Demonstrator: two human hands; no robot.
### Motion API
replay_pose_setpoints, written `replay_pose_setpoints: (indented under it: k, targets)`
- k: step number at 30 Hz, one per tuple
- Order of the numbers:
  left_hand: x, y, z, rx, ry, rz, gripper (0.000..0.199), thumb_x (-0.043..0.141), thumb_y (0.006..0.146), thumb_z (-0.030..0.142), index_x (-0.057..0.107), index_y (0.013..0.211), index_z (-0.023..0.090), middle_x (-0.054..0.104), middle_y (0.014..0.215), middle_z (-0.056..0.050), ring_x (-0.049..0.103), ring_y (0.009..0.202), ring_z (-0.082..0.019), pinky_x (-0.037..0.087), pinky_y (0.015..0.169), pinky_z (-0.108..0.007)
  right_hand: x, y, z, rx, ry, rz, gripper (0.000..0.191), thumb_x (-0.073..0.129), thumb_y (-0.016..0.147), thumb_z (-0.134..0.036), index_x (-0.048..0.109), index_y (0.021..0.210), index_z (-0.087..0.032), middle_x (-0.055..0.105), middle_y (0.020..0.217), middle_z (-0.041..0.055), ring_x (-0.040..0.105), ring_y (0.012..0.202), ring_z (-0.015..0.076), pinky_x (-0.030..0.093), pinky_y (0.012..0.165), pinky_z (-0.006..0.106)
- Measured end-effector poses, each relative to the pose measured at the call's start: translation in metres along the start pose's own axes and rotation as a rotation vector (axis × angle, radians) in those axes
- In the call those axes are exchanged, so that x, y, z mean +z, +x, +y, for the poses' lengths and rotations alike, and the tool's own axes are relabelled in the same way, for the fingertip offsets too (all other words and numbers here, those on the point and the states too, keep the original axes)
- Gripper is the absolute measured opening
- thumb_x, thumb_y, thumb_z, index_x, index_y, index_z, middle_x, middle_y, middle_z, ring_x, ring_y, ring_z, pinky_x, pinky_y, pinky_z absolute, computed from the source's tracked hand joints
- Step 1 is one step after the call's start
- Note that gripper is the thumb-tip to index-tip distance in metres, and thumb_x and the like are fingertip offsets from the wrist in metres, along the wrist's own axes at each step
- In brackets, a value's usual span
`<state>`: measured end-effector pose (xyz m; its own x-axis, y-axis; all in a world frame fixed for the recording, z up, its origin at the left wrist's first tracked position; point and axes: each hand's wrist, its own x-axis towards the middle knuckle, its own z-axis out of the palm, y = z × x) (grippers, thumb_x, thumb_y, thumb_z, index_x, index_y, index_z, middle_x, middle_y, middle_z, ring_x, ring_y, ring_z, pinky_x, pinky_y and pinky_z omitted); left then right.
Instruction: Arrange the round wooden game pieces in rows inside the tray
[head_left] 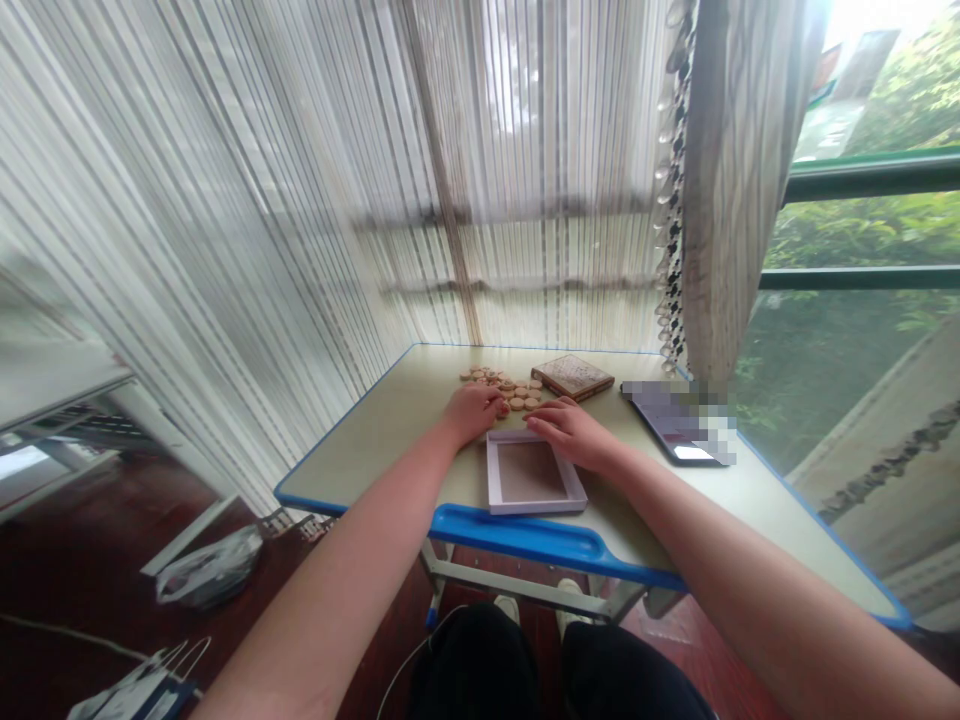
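Round wooden game pieces lie in a loose heap near the far middle of the table. My left hand is at the near left side of the heap, its fingers curled with a round piece at the tips. On the other side, my right hand reaches over the far right corner of an open white box, fingers stretched toward the nearest pieces. The inside of the box has a brown bottom and holds nothing. What lies beneath both palms is hidden.
Behind the pieces lies a flat brown patterned box. A tablet or large phone rests at the table's right. The pale table has a blue rim and a blue front tray. Striped curtains hang beyond it.
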<state>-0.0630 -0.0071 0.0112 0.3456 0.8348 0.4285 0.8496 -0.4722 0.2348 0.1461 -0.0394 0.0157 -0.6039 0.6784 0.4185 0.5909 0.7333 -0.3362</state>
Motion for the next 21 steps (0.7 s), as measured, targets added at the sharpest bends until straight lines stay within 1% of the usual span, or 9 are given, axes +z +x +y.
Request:
replay_pose_setpoints:
  k: [3, 6, 8, 10, 12, 13, 15, 18, 21]
  targets:
    - [0.001, 0.0, -0.002, 0.005, 0.037, 0.003, 0.028, 0.045, 0.081, 0.034, 0.07, 0.088, 0.022, 0.068, 0.086, -0.003, 0.058, 0.085, -0.018, 0.042, 0.084, -0.031, 0.003, 0.002, 0.007, 0.029, -0.003, 0.049, 0.041, 0.034, 0.089, -0.041, 0.069, 0.089, -0.02, 0.066, 0.095, 0.0067, 0.055, 0.093, 0.0212, 0.038, 0.087, 0.037]
    - [0.001, 0.0, -0.001, -0.003, 0.037, 0.016, 0.027, 0.045, 0.081, 0.033, 0.07, 0.086, 0.022, 0.068, 0.087, -0.003, 0.058, 0.086, -0.017, 0.042, 0.086, -0.03, 0.004, 0.002, 0.011, 0.044, 0.015, 0.069, 0.037, 0.038, 0.088, -0.039, 0.07, 0.091, -0.021, 0.066, 0.097, 0.0063, 0.054, 0.097, 0.0215, 0.037, 0.089, 0.037]
    - [0.001, 0.0, -0.001, -0.01, 0.026, 0.042, 0.027, 0.046, 0.081, 0.032, 0.069, 0.089, 0.022, 0.067, 0.092, -0.003, 0.057, 0.091, -0.017, 0.041, 0.089, -0.03, 0.005, 0.002, 0.014, 0.049, 0.017, 0.085, 0.035, 0.039, 0.087, -0.039, 0.068, 0.097, -0.021, 0.065, 0.102, 0.0059, 0.053, 0.101, 0.0219, 0.035, 0.093, 0.039]
    - [0.002, 0.0, -0.001, -0.013, 0.017, 0.062, 0.027, 0.047, 0.08, 0.031, 0.068, 0.097, 0.023, 0.066, 0.099, -0.003, 0.056, 0.096, -0.017, 0.039, 0.092, -0.03, 0.007, 0.002, 0.018, 0.069, 0.015, 0.095, 0.037, 0.037, 0.088, -0.04, 0.064, 0.108, -0.023, 0.061, 0.113, 0.0051, 0.047, 0.111, 0.0228, 0.032, 0.098, 0.041]
    - [0.003, 0.0, -0.002, -0.018, 0.013, 0.054, 0.029, 0.047, 0.08, 0.029, 0.066, 0.101, 0.024, 0.066, 0.102, -0.002, 0.055, 0.098, -0.017, 0.039, 0.092, -0.03, 0.009, 0.001, 0.022, 0.104, 0.019, 0.069, 0.041, 0.036, 0.088, -0.043, 0.057, 0.118, -0.024, 0.054, 0.124, 0.0031, 0.039, 0.121, 0.0239, 0.027, 0.102, 0.043]
    - [0.003, 0.0, -0.003, -0.021, 0.011, 0.048, 0.029, 0.048, 0.079, 0.028, 0.066, 0.102, 0.024, 0.066, 0.102, -0.002, 0.055, 0.097, -0.017, 0.04, 0.092, -0.03, 0.009, 0.0, 0.024, 0.121, 0.024, 0.046, 0.043, 0.036, 0.087, -0.045, 0.055, 0.12, -0.025, 0.052, 0.127, 0.0024, 0.036, 0.123, 0.0242, 0.026, 0.103, 0.043]
    - [0.004, 0.0, -0.004, -0.022, -0.005, 0.046, 0.029, 0.051, 0.077, 0.029, 0.067, 0.101, 0.024, 0.066, 0.1, -0.002, 0.055, 0.096, -0.018, 0.041, 0.091, -0.03, 0.01, 0.0, 0.026, 0.144, 0.039, 0.02, 0.044, 0.034, 0.088, -0.046, 0.056, 0.119, -0.025, 0.054, 0.125, 0.0026, 0.038, 0.122, 0.0239, 0.027, 0.103, 0.042]
    - [0.002, 0.0, -0.005, -0.008, -0.044, 0.032, 0.025, 0.054, 0.075, 0.03, 0.069, 0.094, 0.024, 0.067, 0.096, -0.002, 0.055, 0.095, -0.018, 0.04, 0.091, -0.031, 0.01, 0.0, 0.027, 0.14, 0.033, 0.069, 0.041, 0.032, 0.089, -0.04, 0.062, 0.111, -0.022, 0.06, 0.115, 0.0047, 0.047, 0.112, 0.0226, 0.033, 0.098, 0.04]
    - [0.0, 0.0, -0.005, 0.0, -0.048, -0.012, 0.021, 0.054, 0.075, 0.029, 0.071, 0.087, 0.026, 0.067, 0.095, 0.0, 0.056, 0.093, -0.016, 0.041, 0.09, -0.029, 0.01, 0.002, 0.028, 0.119, -0.009, 0.105, 0.035, 0.037, 0.088, -0.034, 0.064, 0.106, -0.021, 0.062, 0.11, 0.0065, 0.05, 0.108, 0.0228, 0.035, 0.095, 0.04]
